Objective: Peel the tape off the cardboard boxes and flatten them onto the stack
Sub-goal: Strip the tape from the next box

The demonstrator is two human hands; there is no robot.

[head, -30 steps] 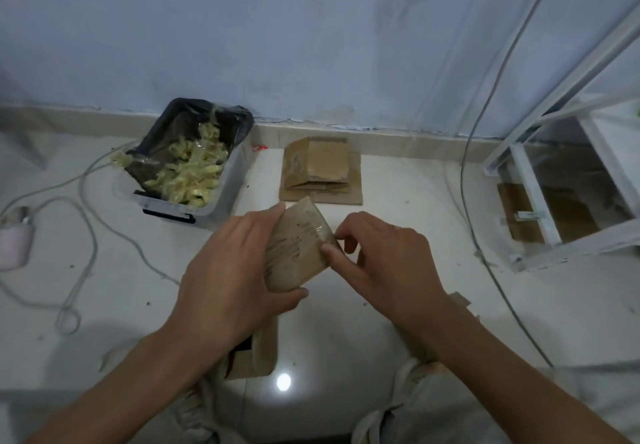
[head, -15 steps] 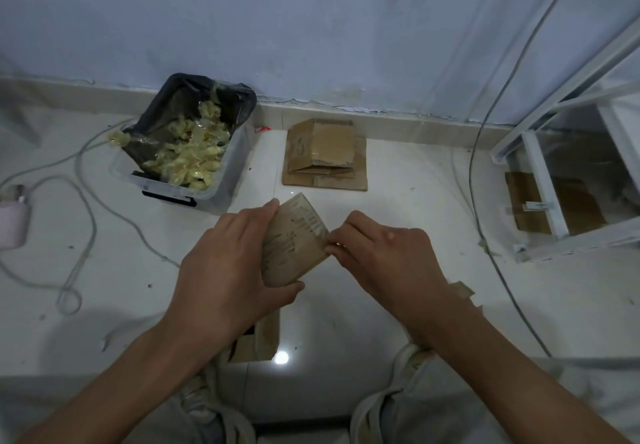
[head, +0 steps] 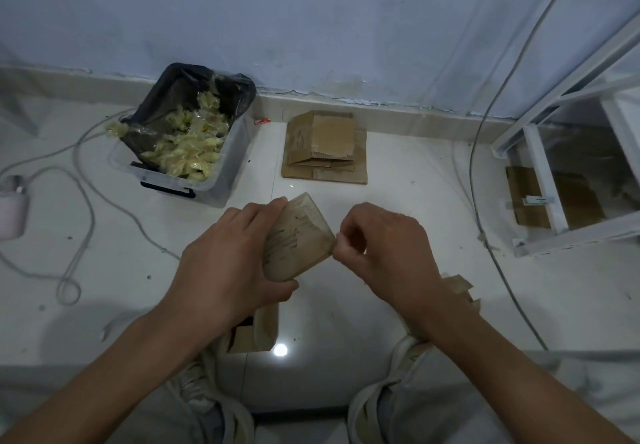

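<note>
Here the left hand (head: 228,263) grips the cardboard box (head: 298,237), tilted, long axis up-right.

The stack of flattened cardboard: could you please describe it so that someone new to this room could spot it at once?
Follow the blue wall down to the skirting at the middle of the floor. The stack of flattened cardboard lies there, right of the clear bin with the black liner. Unlike the box gripped in the left hand, it lies flat on the tiles, untouched.

Open floor (head: 415,201) lay between hands and flattened stack (head: 323,147); tape-filled bin (head: 183,138) stood left, white frame (head: 554,180) right, cable (head: 485,152) between.
</note>
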